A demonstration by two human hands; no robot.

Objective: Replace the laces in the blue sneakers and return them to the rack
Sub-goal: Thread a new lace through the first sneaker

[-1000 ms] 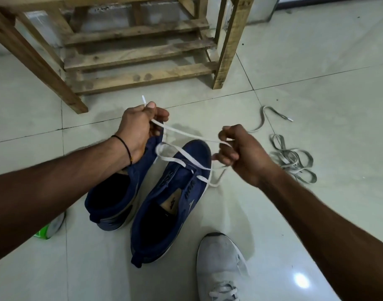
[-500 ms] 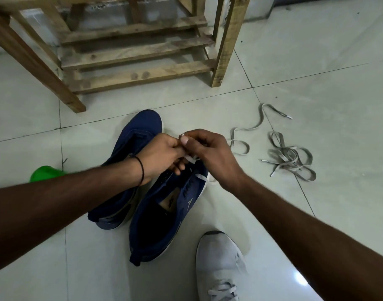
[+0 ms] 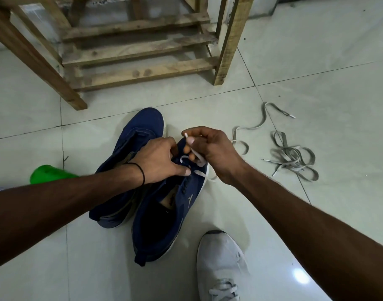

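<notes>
Sneakers [image 3: 142, 129], two, blue, lie side by side on the floor [image 3: 321, 61] before one wooden rack [image 3: 138, 72]. Left hand [image 3: 159, 160] grips the nearer sneaker [image 3: 162, 224]; right hand [image 3: 212, 151] pinches one white lace [image 3: 199, 173] threaded there. Gray laces [image 3: 292, 158] lie tangled rightward. The sneaker's lettering is unreadable.

Your right hand [image 3: 212, 153] pinched the tip of the white lace [image 3: 200, 173] above the toe end of the nearer blue sneaker [image 3: 164, 213], while your left hand [image 3: 162, 158] gripped that sneaker's upper beside the threaded eyelets. The other blue sneaker [image 3: 138, 131] lay touching it on the left, partly under your left forearm, with the wooden rack [image 3: 138, 74] beyond, loose grey laces [image 3: 292, 157] on the tiled floor [image 3: 316, 61] to the right, and a grey shoe [image 3: 221, 257] nearest you
</notes>
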